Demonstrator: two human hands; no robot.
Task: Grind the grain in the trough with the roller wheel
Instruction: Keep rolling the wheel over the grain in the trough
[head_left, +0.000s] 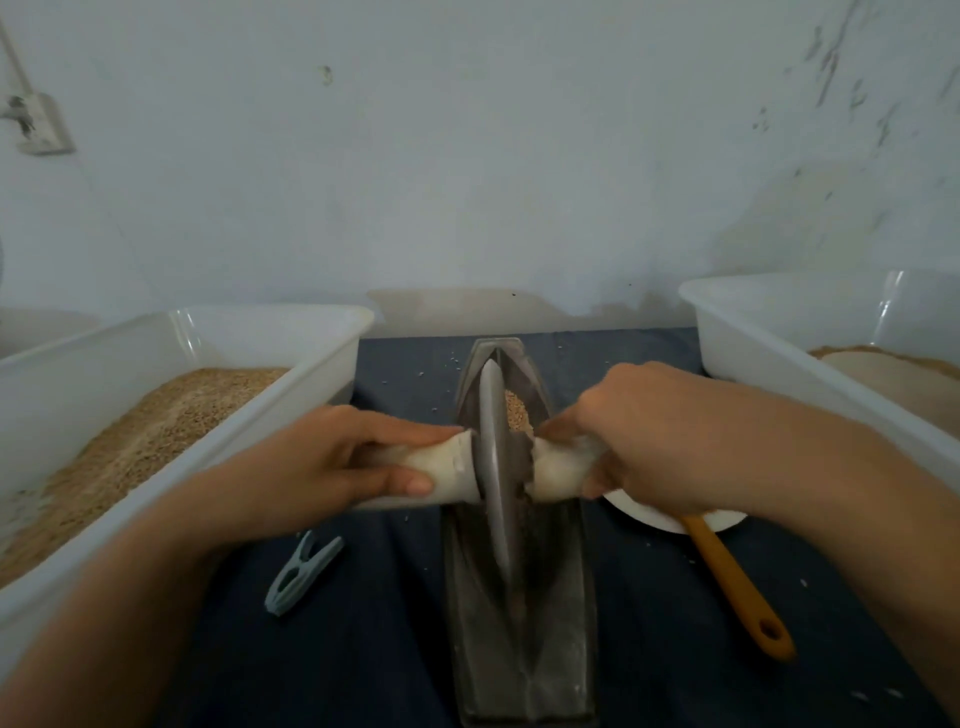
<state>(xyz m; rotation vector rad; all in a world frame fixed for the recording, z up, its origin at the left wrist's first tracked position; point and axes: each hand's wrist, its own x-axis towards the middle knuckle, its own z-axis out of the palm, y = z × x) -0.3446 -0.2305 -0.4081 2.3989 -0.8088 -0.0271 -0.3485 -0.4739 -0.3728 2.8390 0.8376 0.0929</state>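
The head view, the only one here, looks down on a long, boat-shaped dark metal grinding trough (522, 613) standing on a tabletop covered with dark blue cloth (649, 623), its long axis running straight away from the person toward the pale wall. Standing upright in its groove is a thin grey metal roller wheel (493, 467), edge-on to the camera, its plane lined up with the trough, and its pale, thick wooden axle handle (447, 475) lying crosswise, left to right. The left hand (332, 467) is curled round the left end of the handle, thumb on the near side; the right hand (639, 441) wraps the right end, fingers closed over the top. The wheel sits about midway along the trough, a little toward the far half. A small heap of tan grain (517, 410) lies in the groove just beyond the wheel and looks whole rather than powdered, so I judge the grinding to be at an early or middle stage, with most of the crushing left. The near stretch of the groove shows only a dusting. A white plastic tub of tan grain (156, 415) stands to the left, another white plastic tub (779, 332) to the right. Near the right hand lie a white plate (654, 514) and an orange-handled utensil (737, 582); a grey-green clothes peg (301, 571) lies on the left.
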